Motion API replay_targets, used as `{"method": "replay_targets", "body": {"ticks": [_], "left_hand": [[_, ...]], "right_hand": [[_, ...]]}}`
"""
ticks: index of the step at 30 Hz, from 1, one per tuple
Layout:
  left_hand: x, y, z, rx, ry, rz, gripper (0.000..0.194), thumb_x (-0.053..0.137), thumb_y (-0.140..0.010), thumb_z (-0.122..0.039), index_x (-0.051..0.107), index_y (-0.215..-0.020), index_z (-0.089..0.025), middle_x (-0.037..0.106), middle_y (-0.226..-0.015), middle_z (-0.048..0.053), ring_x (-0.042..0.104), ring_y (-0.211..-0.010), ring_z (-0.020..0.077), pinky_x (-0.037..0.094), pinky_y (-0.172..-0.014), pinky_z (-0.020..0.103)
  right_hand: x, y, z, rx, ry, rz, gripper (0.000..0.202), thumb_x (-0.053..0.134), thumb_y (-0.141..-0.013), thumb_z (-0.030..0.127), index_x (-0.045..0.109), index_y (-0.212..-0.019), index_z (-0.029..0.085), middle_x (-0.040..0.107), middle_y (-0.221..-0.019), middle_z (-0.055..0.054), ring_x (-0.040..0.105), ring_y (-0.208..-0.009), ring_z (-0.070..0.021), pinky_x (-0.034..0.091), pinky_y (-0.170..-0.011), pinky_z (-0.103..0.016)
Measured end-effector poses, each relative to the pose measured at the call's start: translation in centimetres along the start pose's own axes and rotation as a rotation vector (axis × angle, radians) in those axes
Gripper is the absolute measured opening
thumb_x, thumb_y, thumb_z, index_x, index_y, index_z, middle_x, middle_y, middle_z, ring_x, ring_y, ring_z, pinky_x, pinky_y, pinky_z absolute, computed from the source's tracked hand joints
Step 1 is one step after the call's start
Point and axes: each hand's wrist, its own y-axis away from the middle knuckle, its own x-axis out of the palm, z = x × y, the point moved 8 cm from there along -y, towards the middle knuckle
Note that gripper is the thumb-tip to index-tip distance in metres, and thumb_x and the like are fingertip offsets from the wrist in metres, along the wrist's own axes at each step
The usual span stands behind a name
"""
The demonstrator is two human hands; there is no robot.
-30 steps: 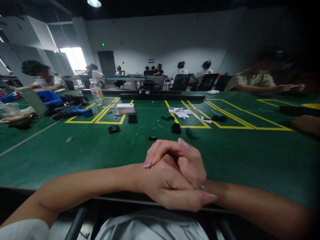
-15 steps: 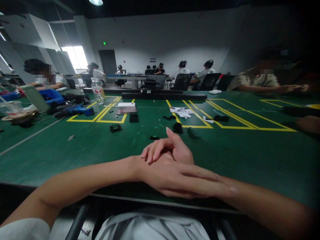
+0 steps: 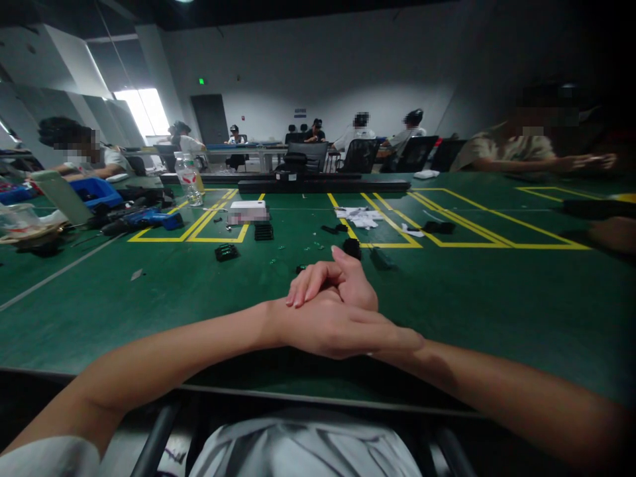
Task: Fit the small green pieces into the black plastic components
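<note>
Hands (image 3: 334, 319) now before black piece (image 3: 300, 268), bottle (image 3: 189, 180) beyond

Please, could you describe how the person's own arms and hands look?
The left hand and right hand wear no gloves, and no watch or bracelet shows. Both forearms are bare; the left sleeve is short and white. The right sleeve is out of view.

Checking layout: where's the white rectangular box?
Head view, left of centre: the white box lies behind the black ridged block, right of the clear plastic bottle.
</note>
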Motion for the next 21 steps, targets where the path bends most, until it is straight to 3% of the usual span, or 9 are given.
{"method": "replay_targets", "body": {"ticks": [1,3,4,6,8,10,14,17,21], "left_hand": [[0.4,-0.1,-1.5,0.119,0.037,0.071,0.03,0.048,-0.092,-0.019,0.072,-0.109,-0.016,0.07,-0.121,0.006,0.066,-0.112,0.0218,0.051,-0.088,0.024],[0.3,0.0,-2.8,0.218,0.148,0.078,0.03,0.05,-0.095,-0.025,0.069,-0.112,-0.011,0.067,-0.126,0.011,0.061,-0.121,0.0206,0.047,-0.101,0.023],[0.2,0.2,-2.9,0.238,0.199,0.063,0.03,0.054,-0.094,-0.03,0.069,-0.11,-0.01,0.07,-0.119,0.012,0.064,-0.116,0.0192,0.048,-0.1,0.023],[0.2,0.6,-2.0,0.182,0.26,0.031,0.03,0.061,-0.09,-0.036,0.07,-0.103,-0.01,0.075,-0.094,0.01,0.07,-0.082,0.0137,0.055,-0.078,0.021],[0.1,0.9,-0.3,0.071,0.266,-0.038,0.032,0.062,-0.089,-0.041,0.069,-0.093,-0.01,0.069,-0.067,0.005,0.062,-0.057,0.0096,0.049,-0.056,0.019],[0.5,1.0,0.8,0.024,0.214,-0.042,0.038,0.06,-0.09,-0.045,0.067,-0.074,-0.011,0.062,-0.055,0.002,0.056,-0.05,0.0084,0.044,-0.051,0.019],[1.6,0.5,1.1,0.112,0.105,-0.017,0.052,0.043,-0.099,-0.04,0.067,-0.062,-0.012,0.065,-0.056,0.006,0.057,-0.052,0.0112,0.048,-0.061,0.024],[1.6,0.4,1.0,0.208,0.021,-0.065,0.059,0.032,-0.102,-0.038,0.07,-0.066,-0.011,0.068,-0.061,0.009,0.061,-0.056,0.0135,0.05,-0.068,0.027],[1.9,0.7,1.0,0.283,-0.078,-0.044,0.061,0.035,-0.101,-0.039,0.067,-0.055,-0.014,0.059,-0.046,0.006,0.054,-0.045,0.0128,0.046,-0.054,0.026]], "right_hand": [[0.0,0.1,-0.2,0.039,-0.017,0.044,0.077,0.024,-0.093,0.068,0.058,-0.044,0.02,0.059,-0.048,-0.011,0.063,-0.053,-0.0215,0.054,-0.061,-0.037],[-0.3,0.4,-0.9,0.13,-0.024,0.156,0.076,0.027,-0.093,0.069,0.063,-0.051,0.017,0.067,-0.059,-0.011,0.068,-0.063,-0.0223,0.055,-0.069,-0.038],[-0.5,0.6,-1.2,0.172,-0.014,0.218,0.076,0.028,-0.093,0.071,0.066,-0.056,0.016,0.07,-0.065,-0.011,0.07,-0.069,-0.0229,0.056,-0.074,-0.038],[-1.3,1.1,-1.7,0.247,0.017,0.282,0.077,0.029,-0.092,0.074,0.071,-0.065,0.015,0.073,-0.077,-0.011,0.071,-0.082,-0.0241,0.055,-0.082,-0.04],[-2.5,1.1,-1.5,0.24,0.061,0.241,0.078,0.029,-0.09,0.076,0.073,-0.073,0.014,0.075,-0.085,-0.011,0.071,-0.087,-0.0238,0.054,-0.085,-0.039],[-3.0,1.0,-1.2,0.194,0.131,0.203,0.078,0.031,-0.09,0.076,0.075,-0.076,0.013,0.075,-0.086,-0.011,0.071,-0.087,-0.023,0.053,-0.085,-0.037],[-2.3,1.3,-1.0,0.118,0.253,0.198,0.073,0.037,-0.091,0.072,0.073,-0.067,0.013,0.073,-0.076,-0.011,0.07,-0.08,-0.022,0.052,-0.085,-0.036],[-2.5,1.6,-0.7,-0.006,0.28,0.075,0.068,0.038,-0.095,0.065,0.069,-0.061,0.015,0.071,-0.069,-0.009,0.069,-0.074,-0.0212,0.053,-0.081,-0.036],[-3.6,2.5,-0.1,-0.218,0.292,-0.111,0.059,0.039,-0.097,0.056,0.064,-0.06,0.018,0.066,-0.064,-0.008,0.067,-0.069,-0.0221,0.053,-0.076,-0.038]]}}
